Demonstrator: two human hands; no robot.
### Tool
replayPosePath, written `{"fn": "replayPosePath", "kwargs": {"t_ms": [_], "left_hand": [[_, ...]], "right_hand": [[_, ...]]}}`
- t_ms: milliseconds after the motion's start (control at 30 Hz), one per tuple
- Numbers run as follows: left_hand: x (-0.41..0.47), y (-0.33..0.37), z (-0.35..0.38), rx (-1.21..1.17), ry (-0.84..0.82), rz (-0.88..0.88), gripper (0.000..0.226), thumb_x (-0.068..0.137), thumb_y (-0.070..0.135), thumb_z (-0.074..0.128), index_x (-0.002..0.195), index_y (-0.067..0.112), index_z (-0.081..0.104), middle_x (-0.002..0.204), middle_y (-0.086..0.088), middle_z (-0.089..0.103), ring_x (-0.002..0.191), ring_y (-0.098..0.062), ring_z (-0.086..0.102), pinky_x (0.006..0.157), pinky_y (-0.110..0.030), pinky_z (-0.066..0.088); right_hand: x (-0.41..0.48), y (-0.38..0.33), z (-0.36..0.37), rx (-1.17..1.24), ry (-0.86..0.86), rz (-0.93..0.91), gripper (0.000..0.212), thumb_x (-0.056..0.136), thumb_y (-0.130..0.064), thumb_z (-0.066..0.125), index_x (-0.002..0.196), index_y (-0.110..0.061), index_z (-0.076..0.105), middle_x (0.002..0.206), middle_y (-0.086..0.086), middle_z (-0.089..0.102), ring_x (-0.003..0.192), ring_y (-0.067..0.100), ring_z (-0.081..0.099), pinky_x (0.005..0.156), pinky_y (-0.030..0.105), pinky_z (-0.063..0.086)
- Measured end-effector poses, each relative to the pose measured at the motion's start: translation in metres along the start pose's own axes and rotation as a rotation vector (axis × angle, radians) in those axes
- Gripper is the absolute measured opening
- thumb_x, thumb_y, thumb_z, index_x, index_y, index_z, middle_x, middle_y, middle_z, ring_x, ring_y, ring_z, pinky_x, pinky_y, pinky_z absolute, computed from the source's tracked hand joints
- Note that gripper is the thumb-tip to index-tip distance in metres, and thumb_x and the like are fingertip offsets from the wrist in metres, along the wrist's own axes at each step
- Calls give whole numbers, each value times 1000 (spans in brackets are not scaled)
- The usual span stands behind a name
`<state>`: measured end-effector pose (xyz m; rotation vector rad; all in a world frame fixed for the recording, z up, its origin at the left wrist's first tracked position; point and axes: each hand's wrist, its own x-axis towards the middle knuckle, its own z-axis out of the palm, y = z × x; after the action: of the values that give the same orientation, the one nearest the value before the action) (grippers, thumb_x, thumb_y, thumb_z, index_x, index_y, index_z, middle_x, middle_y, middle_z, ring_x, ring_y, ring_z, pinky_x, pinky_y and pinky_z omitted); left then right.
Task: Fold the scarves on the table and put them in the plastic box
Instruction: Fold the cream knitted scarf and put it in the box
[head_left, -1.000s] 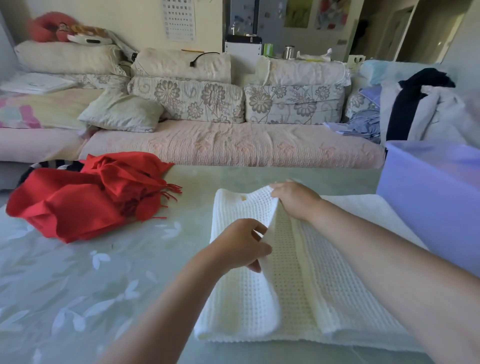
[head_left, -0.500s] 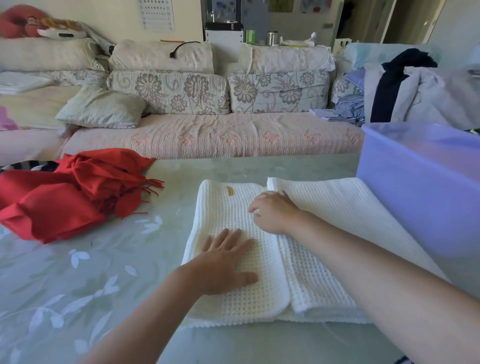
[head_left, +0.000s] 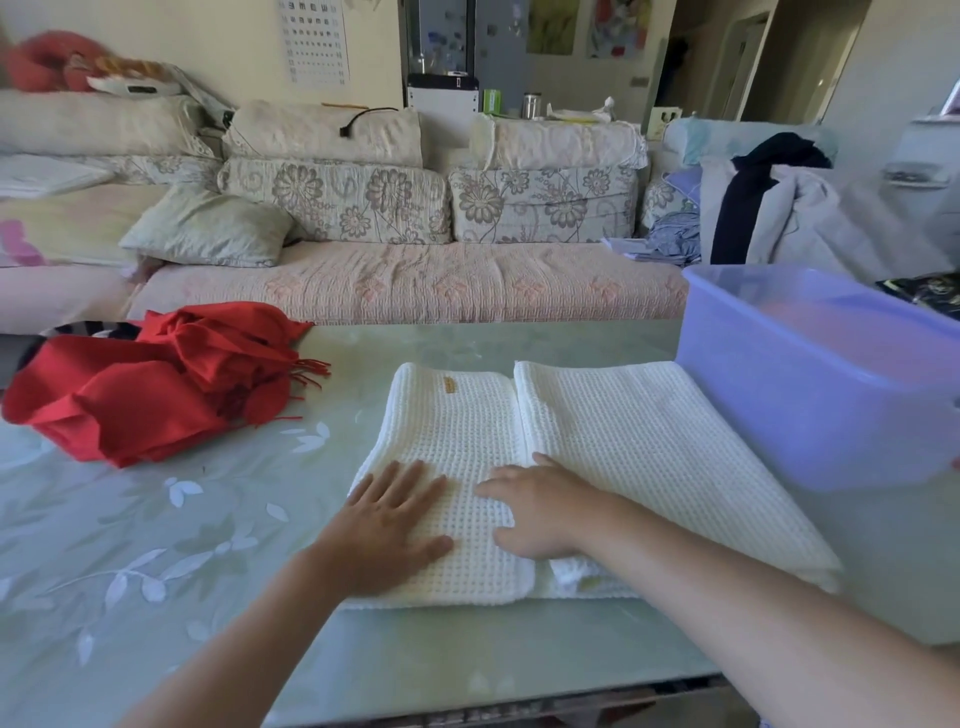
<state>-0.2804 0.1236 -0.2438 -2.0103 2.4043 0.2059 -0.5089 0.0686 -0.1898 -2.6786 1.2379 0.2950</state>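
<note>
A white waffle-knit scarf (head_left: 613, 436) lies on the table, its left part folded over into a narrow panel with a small tan label. My left hand (head_left: 387, 525) presses flat on the near end of that panel, fingers spread. My right hand (head_left: 540, 512) rests on the scarf beside it, at the seam between the two parts, fingers loosely bent and holding nothing. A crumpled red scarf (head_left: 156, 384) with a fringe sits at the table's left. The translucent purple plastic box (head_left: 810, 374) stands at the right, touching the white scarf's far right edge.
The table (head_left: 156, 545) has a pale green leaf-patterned top; its near edge runs along the bottom. A striped dark cloth (head_left: 88, 328) peeks out behind the red scarf. A sofa (head_left: 415, 286) with cushions and piled clothes stands behind the table.
Both hands held the white scarf's fold raised, then laid it down to the left. The left hand now lies flat on it; the right hand slid toward me along the seam.
</note>
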Motion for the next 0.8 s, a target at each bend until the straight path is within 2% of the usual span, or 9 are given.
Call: {"fn": "replayPosePath", "kwargs": {"t_ms": [133, 233, 367, 467, 533, 567, 633, 667, 800], "left_hand": [[-6, -8, -2, -7, -59, -45, 107, 55, 99, -3, 149, 49, -13, 162, 6, -19, 148, -15, -21, 121, -38, -8], [-10, -17, -8, -44, -113, -88, 115, 51, 104, 7, 150, 49, -10, 162, 10, -16, 149, -16, -18, 122, -41, -5], [-20, -37, -25, -79, -210, -172, 117, 54, 99, 33, 152, 46, -3, 162, 12, -13, 149, -18, -15, 121, -47, 0], [-32, -60, -41, -126, -250, -238, 122, 51, 93, 53, 153, 43, 9, 163, 14, -2, 150, -20, -5, 121, -52, 10], [-42, -77, -48, -149, -267, -272, 124, 45, 90, 62, 151, 42, 18, 161, 14, 8, 149, -19, 6, 120, -51, 17], [-46, -85, -51, -163, -275, -290, 125, 42, 89, 64, 149, 41, 22, 160, 15, 12, 148, -18, 10, 119, -51, 20], [-52, -96, -53, -201, -274, -322, 113, 50, 82, 71, 146, 40, 28, 158, 14, 17, 147, -18, 13, 118, -51, 22], [-54, -100, -52, -228, -255, -328, 100, 61, 76, 71, 145, 39, 32, 157, 13, 19, 147, -19, 14, 117, -51, 22], [-55, -107, -50, -325, -108, -344, 47, 87, 55, 62, 129, 37, 51, 144, 8, 37, 136, -19, 29, 111, -45, 33]], "right_hand": [[-1, -5, 10, 79, 55, 89, 67, 97, -53, 41, 157, -32, 21, 168, 5, -1, 154, 24, 2, 124, 47, 6], [7, -10, 21, 93, 7, 114, 73, 96, -57, 36, 159, -31, 9, 168, 4, -4, 153, 20, -11, 124, 47, 0], [19, -36, 17, 159, -19, 72, 77, 95, -61, 39, 159, -31, 9, 168, 3, -4, 153, 18, -10, 123, 45, -4], [30, -63, 10, 108, -21, 21, 74, 94, -63, 42, 158, -34, 18, 167, 2, 8, 153, 22, 5, 122, 48, 4], [44, -80, -1, 108, -9, 6, 60, 95, -61, 40, 148, -36, 41, 159, 0, 33, 146, 25, 28, 119, 52, 14], [52, -89, -7, 152, 0, 4, 48, 96, -57, 38, 133, -34, 57, 145, -2, 51, 134, 23, 43, 117, 53, 18], [74, -103, -19, 209, 44, -23, 36, 97, -44, 36, 90, -26, 67, 100, -7, 66, 97, 17, 59, 113, 54, 25], [88, -108, -25, 190, 78, -44, 34, 97, -39, 37, 86, -25, 66, 96, -8, 67, 93, 17, 59, 113, 53, 27], [149, -128, -43, 28, 217, -129, 37, 97, -19, 44, 128, -27, 62, 138, -2, 58, 125, 21, 52, 107, 38, 36]]}}
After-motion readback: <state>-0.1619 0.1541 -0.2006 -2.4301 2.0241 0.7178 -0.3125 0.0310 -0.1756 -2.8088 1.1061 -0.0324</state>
